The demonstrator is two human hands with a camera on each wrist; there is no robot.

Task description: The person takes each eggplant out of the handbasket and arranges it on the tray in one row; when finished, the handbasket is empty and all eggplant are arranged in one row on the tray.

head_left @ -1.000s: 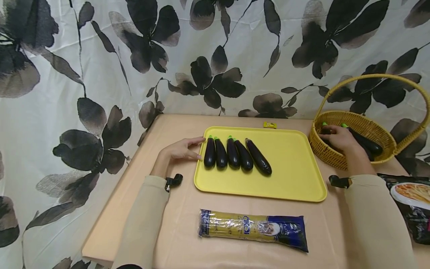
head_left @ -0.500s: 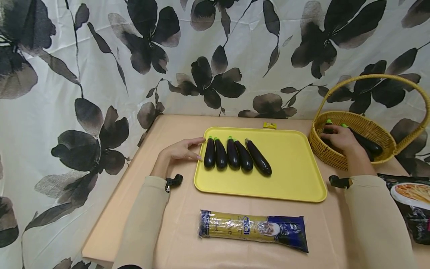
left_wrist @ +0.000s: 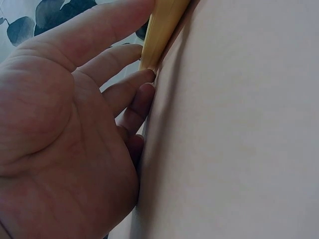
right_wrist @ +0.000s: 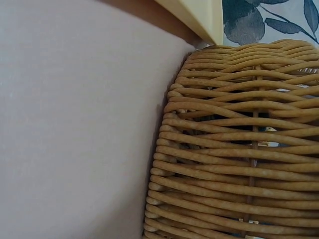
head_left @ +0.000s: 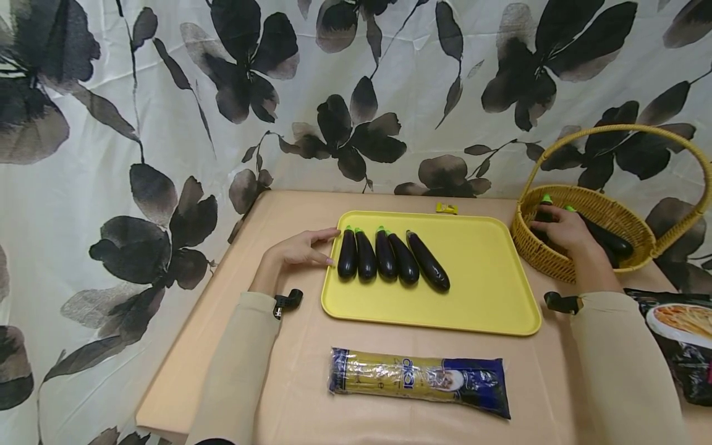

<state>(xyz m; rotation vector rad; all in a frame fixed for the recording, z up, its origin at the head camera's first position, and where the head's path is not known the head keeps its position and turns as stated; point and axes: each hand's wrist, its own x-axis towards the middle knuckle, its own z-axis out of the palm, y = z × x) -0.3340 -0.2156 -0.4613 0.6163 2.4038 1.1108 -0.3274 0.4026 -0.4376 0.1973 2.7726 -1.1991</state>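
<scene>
On the yellow tray point(head_left: 478, 278) lie several small dark eggplants point(head_left: 385, 254) with green stem ends, side by side on its left half. My left hand point(head_left: 295, 248) touches the tray's left edge with its fingers stretched out. In the left wrist view, the left hand point(left_wrist: 65, 124) has its fingertips against the tray rim point(left_wrist: 167, 30). My right hand point(head_left: 564, 232) reaches into the wicker basket point(head_left: 623, 213) and grips an eggplant point(head_left: 544, 215) whose green tip sticks up past the fingers. Another eggplant point(head_left: 603, 235) lies in the basket beside the hand. The right wrist view shows only basket weave point(right_wrist: 239, 149), hiding the hand.
A blue and yellow plastic packet point(head_left: 417, 378) lies in front of the tray. Near the right forearm is a black food bag point(head_left: 684, 346). A small yellow wrapper point(head_left: 447, 207) sits behind the tray. The basket's tall handle point(head_left: 617, 128) arches above it; a floral curtain hangs behind.
In the basket, the green tip of the eggplant at my right hand has shifted slightly right and up. The left hand and the tray have stayed put.
</scene>
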